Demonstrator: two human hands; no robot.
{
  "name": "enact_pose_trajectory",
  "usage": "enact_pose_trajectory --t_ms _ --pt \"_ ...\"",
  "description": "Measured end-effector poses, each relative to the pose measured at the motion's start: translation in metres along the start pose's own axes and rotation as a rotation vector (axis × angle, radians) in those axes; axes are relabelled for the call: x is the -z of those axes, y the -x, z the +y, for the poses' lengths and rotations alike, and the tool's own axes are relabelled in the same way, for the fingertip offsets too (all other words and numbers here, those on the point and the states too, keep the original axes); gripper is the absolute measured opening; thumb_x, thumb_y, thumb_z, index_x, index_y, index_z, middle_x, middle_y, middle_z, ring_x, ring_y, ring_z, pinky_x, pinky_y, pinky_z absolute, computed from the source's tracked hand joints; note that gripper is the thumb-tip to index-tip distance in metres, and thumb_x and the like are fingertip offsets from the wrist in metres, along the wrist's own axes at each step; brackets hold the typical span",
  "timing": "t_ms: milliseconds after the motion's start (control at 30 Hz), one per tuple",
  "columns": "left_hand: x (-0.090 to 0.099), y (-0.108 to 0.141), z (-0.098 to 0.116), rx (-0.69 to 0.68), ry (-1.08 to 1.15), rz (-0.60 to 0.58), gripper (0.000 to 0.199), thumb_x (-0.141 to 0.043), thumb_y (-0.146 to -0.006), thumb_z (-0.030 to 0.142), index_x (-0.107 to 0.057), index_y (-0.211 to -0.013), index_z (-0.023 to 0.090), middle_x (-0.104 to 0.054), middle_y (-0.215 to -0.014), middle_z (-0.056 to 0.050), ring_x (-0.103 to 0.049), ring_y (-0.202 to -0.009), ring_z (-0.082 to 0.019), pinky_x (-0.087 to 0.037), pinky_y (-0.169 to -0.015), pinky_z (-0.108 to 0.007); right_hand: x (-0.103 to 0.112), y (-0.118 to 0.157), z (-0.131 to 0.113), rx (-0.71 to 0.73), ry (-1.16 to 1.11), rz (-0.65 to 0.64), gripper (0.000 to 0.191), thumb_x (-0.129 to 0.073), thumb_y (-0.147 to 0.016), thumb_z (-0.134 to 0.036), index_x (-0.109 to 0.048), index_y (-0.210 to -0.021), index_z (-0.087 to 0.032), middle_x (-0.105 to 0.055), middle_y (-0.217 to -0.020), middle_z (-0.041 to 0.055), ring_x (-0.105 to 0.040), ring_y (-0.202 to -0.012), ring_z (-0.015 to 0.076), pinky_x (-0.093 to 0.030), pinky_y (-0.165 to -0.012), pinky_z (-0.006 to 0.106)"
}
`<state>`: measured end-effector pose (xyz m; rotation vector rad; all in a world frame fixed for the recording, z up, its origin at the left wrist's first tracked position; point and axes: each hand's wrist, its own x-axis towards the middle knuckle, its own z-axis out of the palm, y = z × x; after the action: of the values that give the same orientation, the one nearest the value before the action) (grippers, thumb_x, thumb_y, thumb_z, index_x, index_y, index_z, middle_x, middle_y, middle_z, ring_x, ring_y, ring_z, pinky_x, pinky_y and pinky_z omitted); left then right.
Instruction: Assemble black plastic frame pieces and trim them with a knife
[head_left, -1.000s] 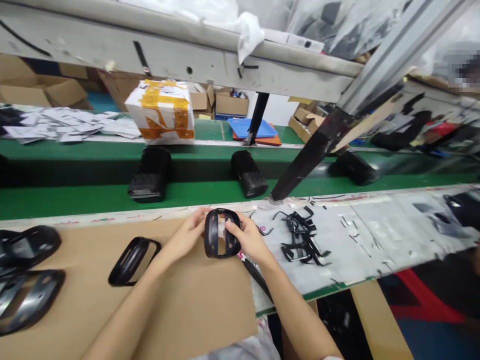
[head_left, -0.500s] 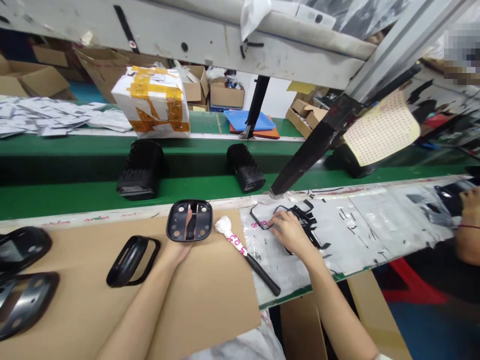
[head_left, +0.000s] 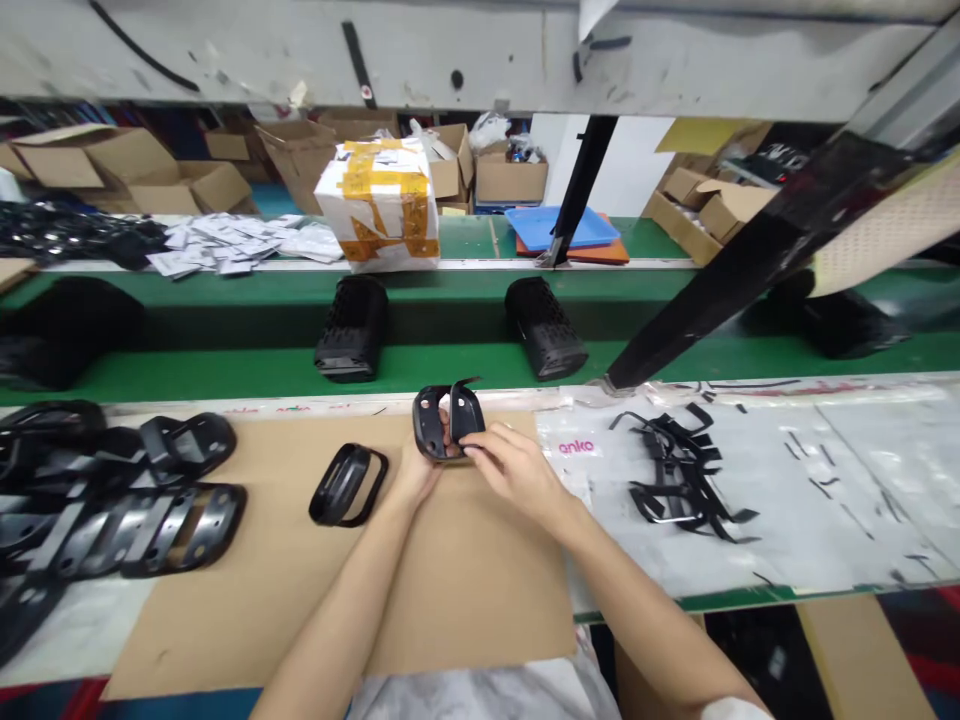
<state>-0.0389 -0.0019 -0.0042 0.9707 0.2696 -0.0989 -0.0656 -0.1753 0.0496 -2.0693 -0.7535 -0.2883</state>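
My left hand (head_left: 421, 470) grips a black rounded plastic frame (head_left: 429, 425) from below, above the cardboard sheet; its fingers show through the opening. My right hand (head_left: 517, 470) pinches a thin black strip (head_left: 466, 384) against the frame's right side, and one end of the strip curls up over the far edge. A second black frame (head_left: 349, 485) lies on the cardboard, left of my hands. On the bench to the right is a tangled pile of black strips (head_left: 686, 480).
Many black frames (head_left: 187, 530) are stacked at the left. Cardboard (head_left: 465, 600) covers the bench before me. Black perforated housings (head_left: 544, 330) sit on the green conveyor (head_left: 442, 355). A slanted black post (head_left: 697, 280) rises at right, and a shelf beam (head_left: 480, 60) crosses overhead.
My right hand has moved left from the strip pile to the frame, bringing a black strip. The view has swung left. The white-headed mallet no longer shows; my right arm now crosses that area.
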Motion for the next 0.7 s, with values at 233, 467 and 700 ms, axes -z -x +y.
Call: enact_pose_trajectory --t_ms 233,467,700 --pt "-0.002 -0.004 -0.003 -0.050 -0.120 0.143 0.045 -0.076 -0.076 0.062 -0.067 -0.078 0.017 -0.067 -0.071 -0.002 -0.060 -0.067 -0.017 -0.048 -0.064 -0.028 -0.002 0.014 0.017 0.052 0.108 -0.159 0.028 -0.048 -0.106 -0.019 -0.066 -0.128 -0.018 -0.065 -0.099 0.0099 -0.062 -0.089 0.0235 -0.053 -0.080 0.036" --pt "0.000 -0.011 0.002 0.137 -0.076 0.019 0.062 -0.076 -0.071 0.074 -0.070 -0.081 0.013 -0.070 -0.072 -0.005 -0.063 -0.060 -0.014 -0.047 -0.057 -0.025 -0.013 0.017 0.022 0.061 0.132 -0.266 0.029 -0.051 -0.106 -0.019 -0.068 -0.129 -0.021 -0.069 -0.095 0.0075 -0.065 -0.090 0.0239 -0.051 -0.081 0.035" --pt "-0.002 -0.007 0.006 0.146 -0.102 0.017 0.061 -0.072 -0.075 0.075 -0.067 -0.081 0.014 -0.063 -0.061 -0.002 -0.056 -0.050 -0.013 -0.043 -0.049 -0.025 -0.013 0.020 0.023 -0.141 0.063 -0.293 0.031 -0.056 -0.103 -0.024 -0.073 -0.129 -0.023 -0.080 -0.091 0.0053 -0.072 -0.076 0.0215 -0.050 -0.073 0.030"
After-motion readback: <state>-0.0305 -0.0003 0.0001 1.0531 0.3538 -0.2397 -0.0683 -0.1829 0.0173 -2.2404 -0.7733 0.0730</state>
